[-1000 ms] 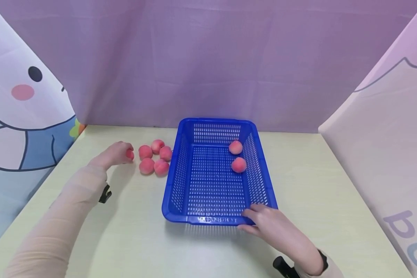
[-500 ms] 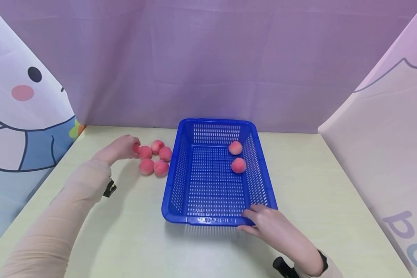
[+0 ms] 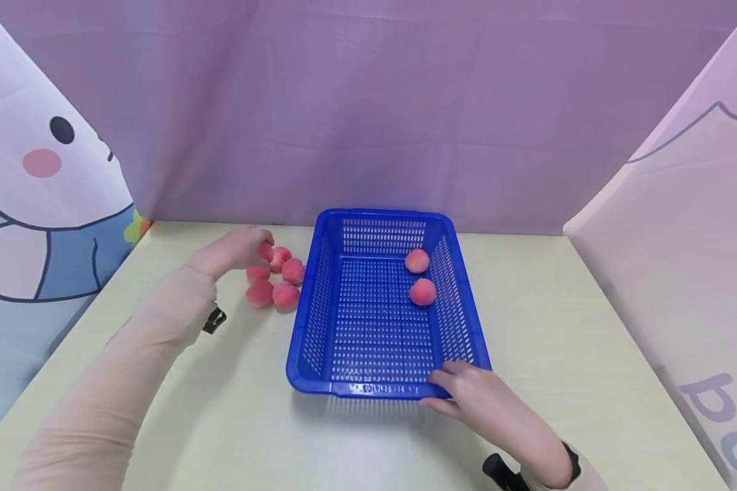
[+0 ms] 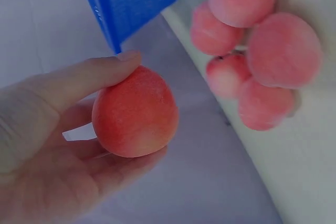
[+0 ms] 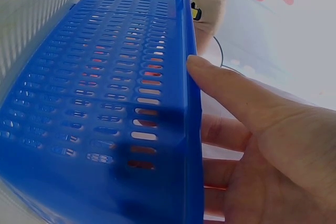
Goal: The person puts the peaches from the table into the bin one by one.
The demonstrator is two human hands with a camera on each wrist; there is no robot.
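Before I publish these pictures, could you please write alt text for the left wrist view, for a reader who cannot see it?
A left hand holds a red peach between thumb and fingers. Five pink peaches lie clustered on a pale table, with part of a blue basket at the top and a purplish cloth behind.

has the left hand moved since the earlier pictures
Yes. In the head view, the left hand, holding a peach, has moved rightward and farther from the person, nearer the blue basket, which has stayed in place.
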